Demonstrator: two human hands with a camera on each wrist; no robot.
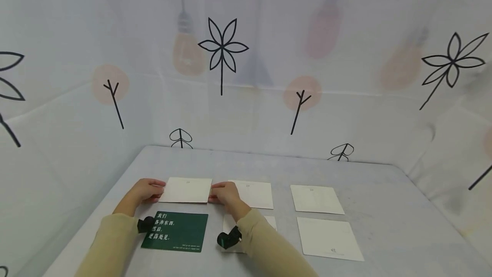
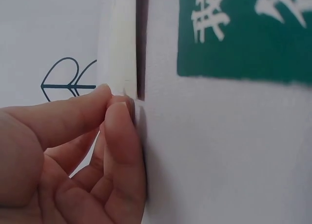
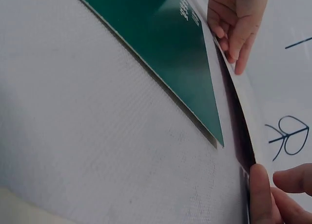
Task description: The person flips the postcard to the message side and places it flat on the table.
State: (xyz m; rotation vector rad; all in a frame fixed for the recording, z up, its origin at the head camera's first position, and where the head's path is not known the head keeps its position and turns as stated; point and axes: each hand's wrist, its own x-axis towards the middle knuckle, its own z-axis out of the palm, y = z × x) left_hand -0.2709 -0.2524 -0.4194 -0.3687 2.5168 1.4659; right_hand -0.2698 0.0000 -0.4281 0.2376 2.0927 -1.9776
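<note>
A white card at the back left of the table has a hand at each short side. My left hand pinches its left edge between thumb and fingers, seen closely in the left wrist view. At the right edge my right hand grips it with thumb and fingers. The card's near edge is lifted slightly, and a dark underside shows in the right wrist view. Just in front lies a dark green card with white writing, face up on the table.
White cards lie to the right: one at the back middle, one at the front middle partly hidden by my right sleeve, and two at right, back and front. A patterned cloth hangs behind the table.
</note>
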